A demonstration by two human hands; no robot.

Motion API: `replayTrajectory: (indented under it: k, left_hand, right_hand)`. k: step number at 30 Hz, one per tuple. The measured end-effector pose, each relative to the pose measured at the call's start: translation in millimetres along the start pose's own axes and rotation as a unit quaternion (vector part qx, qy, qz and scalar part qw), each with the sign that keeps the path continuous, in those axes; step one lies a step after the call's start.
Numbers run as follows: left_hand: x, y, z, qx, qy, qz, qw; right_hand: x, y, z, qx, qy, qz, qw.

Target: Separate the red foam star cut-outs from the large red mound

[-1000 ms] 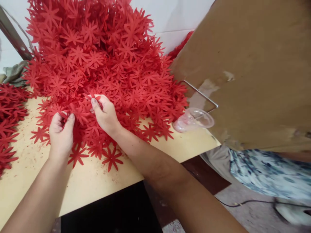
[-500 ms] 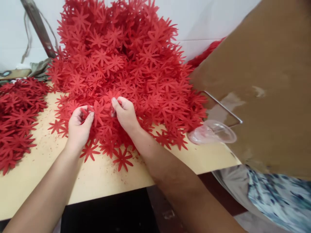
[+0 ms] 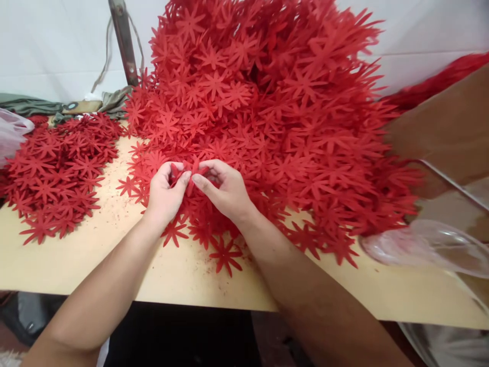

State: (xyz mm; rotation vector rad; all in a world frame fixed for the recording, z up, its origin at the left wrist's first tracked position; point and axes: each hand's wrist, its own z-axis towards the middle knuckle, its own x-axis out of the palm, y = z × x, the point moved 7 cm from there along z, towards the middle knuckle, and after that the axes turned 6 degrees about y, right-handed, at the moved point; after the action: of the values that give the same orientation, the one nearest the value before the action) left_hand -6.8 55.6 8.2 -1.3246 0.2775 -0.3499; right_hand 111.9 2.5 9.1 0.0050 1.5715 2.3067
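Note:
Between my two hands is a red flower-shaped cutout [image 3: 194,169] with narrow petals. My left hand [image 3: 168,191] pinches its left side between thumb and fingers. On its right side, my right hand [image 3: 225,188] has its thumb and fingers closed on the petals, and the thumbs almost meet. Right behind the hands rises a large pile of the same red cutouts [image 3: 244,112]. One loose cutout [image 3: 225,255] lies on the table below my hands.
A smaller heap of red cutouts [image 3: 57,163] lies on the left of the wooden table [image 3: 183,285]. To the right are a clear plastic cup [image 3: 397,247] and a brown cardboard sheet [image 3: 454,127]. A metal bar [image 3: 124,41] stands by the wall, and a plastic bag [image 3: 11,132] sits at far left.
My right hand has come over to my left hand and now grips the cutout too. My head view has swung left, so everything appears further right.

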Motion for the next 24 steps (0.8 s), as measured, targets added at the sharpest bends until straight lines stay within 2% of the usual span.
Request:
replayTrajectory:
  k: [4,10,14,17,21,24]
  left_hand:
    - [6.2,3,-2,0.011,0.034,0.012,0.999]
    - [9.1,2,-5,0.039,0.046,0.032,0.998]
    - [7.4,2,-5,0.013,0.04,-0.008,0.999]
    - [14.8,2,-7,-0.008,0.079,-0.031,0.996]
    - [24.8,2,-12,-0.027,0.125,-0.076,0.989]
    - [21.5,5,-10,-0.038,0.098,-0.074,0.992]
  right_hand:
    - [7,-15,4,0.055,0.006,0.096,0.994]
    - [-2,-9,2,0.07,-0.047,0.058,0.995]
    - [-9,-3,2,0.056,-0.072,0.002,0.996]
    - [-15,-2,3,0.046,-0.093,-0.02,0.994]
    - [-12,-3,3,0.027,-0.073,-0.016,0.997]
    - [-8,-2,3,0.0,-0.064,-0.015,0.998]
